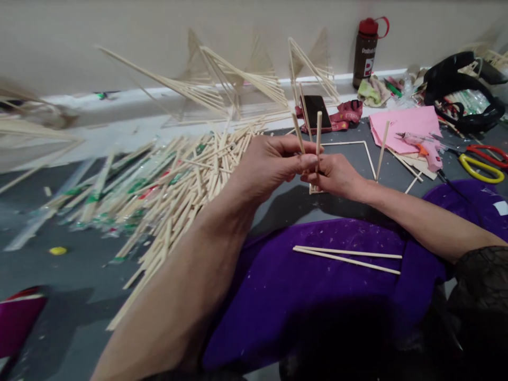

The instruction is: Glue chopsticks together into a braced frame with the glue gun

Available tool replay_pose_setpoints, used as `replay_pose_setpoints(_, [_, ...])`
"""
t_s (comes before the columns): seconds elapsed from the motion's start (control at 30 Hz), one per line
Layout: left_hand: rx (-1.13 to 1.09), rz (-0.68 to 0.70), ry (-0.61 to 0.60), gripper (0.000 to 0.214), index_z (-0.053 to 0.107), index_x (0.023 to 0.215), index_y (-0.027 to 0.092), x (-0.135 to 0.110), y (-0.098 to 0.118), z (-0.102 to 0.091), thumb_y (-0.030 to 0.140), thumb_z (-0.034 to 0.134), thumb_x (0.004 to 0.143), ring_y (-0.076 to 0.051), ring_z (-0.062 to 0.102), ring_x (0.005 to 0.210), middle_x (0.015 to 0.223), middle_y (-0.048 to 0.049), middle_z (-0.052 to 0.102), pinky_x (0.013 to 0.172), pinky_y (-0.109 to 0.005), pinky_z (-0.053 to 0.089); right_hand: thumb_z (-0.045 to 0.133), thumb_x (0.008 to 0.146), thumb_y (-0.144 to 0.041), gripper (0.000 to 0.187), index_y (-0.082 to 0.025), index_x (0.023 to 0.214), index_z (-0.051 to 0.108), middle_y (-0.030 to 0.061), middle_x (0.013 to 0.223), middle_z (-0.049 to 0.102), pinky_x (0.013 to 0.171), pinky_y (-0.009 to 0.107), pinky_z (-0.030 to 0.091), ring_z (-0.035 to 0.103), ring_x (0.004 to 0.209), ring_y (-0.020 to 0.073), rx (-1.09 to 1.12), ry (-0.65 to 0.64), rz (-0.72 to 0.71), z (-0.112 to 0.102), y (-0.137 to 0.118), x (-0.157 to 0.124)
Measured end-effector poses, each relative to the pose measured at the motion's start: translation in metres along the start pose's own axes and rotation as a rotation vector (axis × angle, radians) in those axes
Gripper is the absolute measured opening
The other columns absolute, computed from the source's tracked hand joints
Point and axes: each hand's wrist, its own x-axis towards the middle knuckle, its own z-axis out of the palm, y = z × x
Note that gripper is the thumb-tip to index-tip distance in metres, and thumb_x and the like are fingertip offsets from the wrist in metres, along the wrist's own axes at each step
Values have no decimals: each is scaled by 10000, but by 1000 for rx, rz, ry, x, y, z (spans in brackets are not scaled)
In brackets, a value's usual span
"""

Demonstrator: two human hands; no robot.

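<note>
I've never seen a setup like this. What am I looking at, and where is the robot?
There's no robot here, just a person's two bare hands. The single picture comes from a camera worn on the head, looking forward and down, so the arms reach in from the lower edge and the right side.

The left hand and right hand meet near the middle, their fingers around thin upright sticks. Overlapping fingers hide exactly which hand pinches which stick.

On the grey table, a big pile of loose sticks lies to the left. To the right are a pink glue gun and scissors with red and yellow handles. Nearer the person, two loose sticks rest on purple cloth.
</note>
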Motion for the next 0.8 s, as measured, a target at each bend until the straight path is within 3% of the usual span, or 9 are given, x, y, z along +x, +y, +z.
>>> replay_pose_setpoints(0.23, [-47,69,-63,197,846,816,200,4,-13,-2,378,780,762,-175,676,741,877,-70,792,608,-271,528,630,972,-291,209,-161,967,794,27,882,744,730,252,417,639,782,142,19,-8,7,2,-1,2])
replay_pose_setpoints(0.5, [-27,150,-118,234,793,707,203,6,-11,-6,431,765,753,-147,622,700,841,-56,746,618,-266,495,641,960,-266,206,-141,1053,775,5,886,746,705,227,413,623,746,119,91,-73,64,-3,-7,-1])
replay_pose_setpoints(0.67, [-39,119,-107,272,800,719,200,10,-16,-8,472,819,715,-115,522,569,763,-35,724,536,-264,422,699,889,-214,136,-140,952,794,11,793,712,670,255,365,589,719,135,-117,-125,119,-25,-22,0])
replay_pose_setpoints(0.8, [-34,49,-56,177,822,747,209,10,-12,-8,379,835,699,-114,480,549,678,-2,683,531,-276,378,668,901,-175,143,-111,851,786,46,751,703,668,279,374,576,696,131,-237,-137,136,-56,-40,-7])
